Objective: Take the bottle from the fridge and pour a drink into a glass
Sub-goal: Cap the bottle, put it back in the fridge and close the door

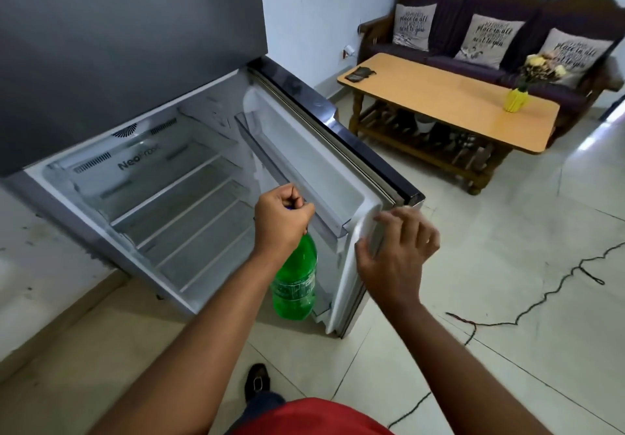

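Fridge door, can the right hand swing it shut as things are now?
Probably yes: the right hand already rests on the open fridge door's edge, and the left hand holds the green bottle outside the door shelf.

Tiled floor (pixel 490 282) — coffee table (pixel 439 96), black cable (pixel 541 299) on it.

1. Fridge (pixel 128 45): dark grey metal outer face, matt and smooth.
2. Fridge door (pixel 304 164): white moulded plastic lining, smooth, faintly glossy; shiny dark trim along outer edge.
3. Shelves (pixel 179 204): clear and white plastic, smooth.
4. Bottle (pixel 297 282): translucent green plastic, glossy, with a printed film label.
5. Table (pixel 449 96): pale laminate top, smooth, satin; dark carved wooden legs.
6. Sofa (pixel 473 22): dark cloth upholstery, carved wooden frame; cloth cushions (pixel 487 40) with printed lettering.
7. Floor (pixel 507 265): pale glossy tiles, reflective.
8. Vase (pixel 515 99): yellow, ribbed, matt.
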